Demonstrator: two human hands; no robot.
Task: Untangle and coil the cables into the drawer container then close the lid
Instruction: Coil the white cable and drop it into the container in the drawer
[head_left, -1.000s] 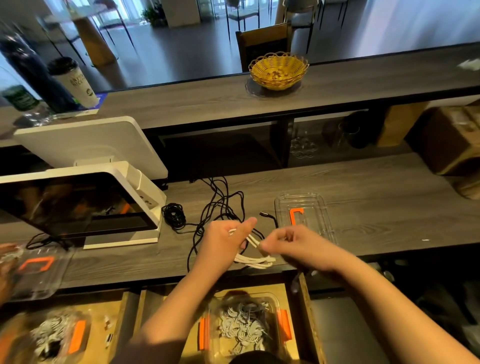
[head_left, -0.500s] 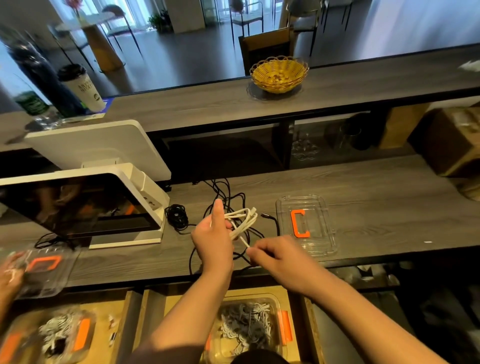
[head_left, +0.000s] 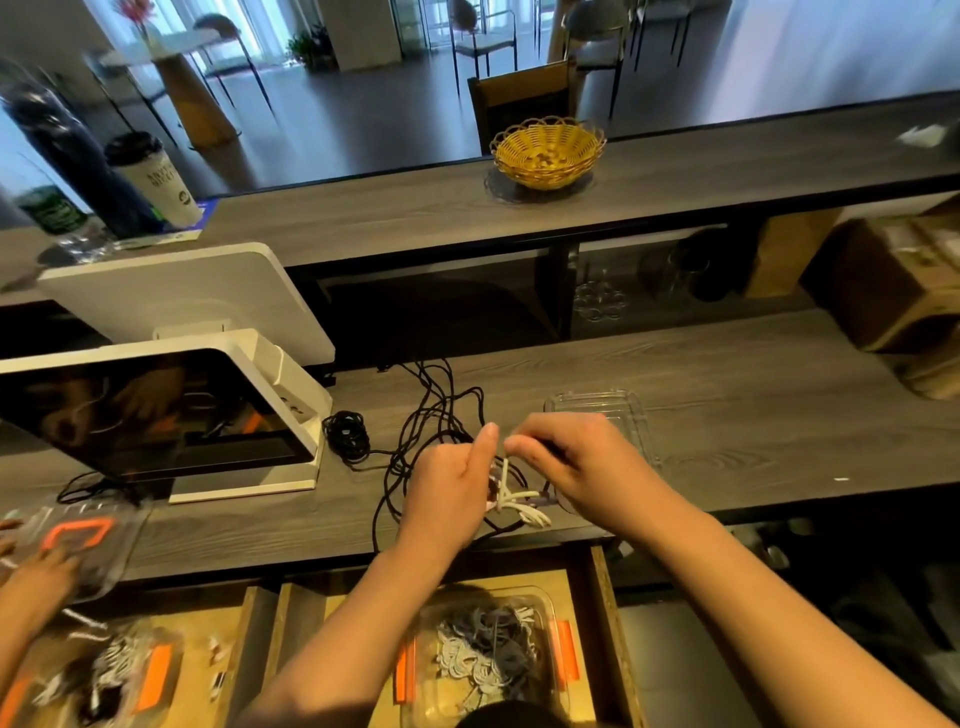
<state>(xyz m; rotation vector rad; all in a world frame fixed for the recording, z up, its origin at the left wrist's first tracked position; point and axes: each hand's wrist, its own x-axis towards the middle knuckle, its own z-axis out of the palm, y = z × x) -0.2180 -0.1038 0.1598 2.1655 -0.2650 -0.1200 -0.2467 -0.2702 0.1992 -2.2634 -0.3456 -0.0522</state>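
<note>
Item: white cable (head_left: 511, 499), bundled above the counter (head_left: 727, 415), pinched by left hand (head_left: 449, 486) and right hand (head_left: 576, 462). Risk: loops slipping, snagging black cables (head_left: 431, 415) beneath.

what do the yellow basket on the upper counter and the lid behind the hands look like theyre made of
Yellow basket: woven wicker or plastic strands, going by the open weave and scalloped rim; which one is unclear. Lid: clear, glossy plastic, since the wood-grain counter shows through it and its edges catch light.
</note>
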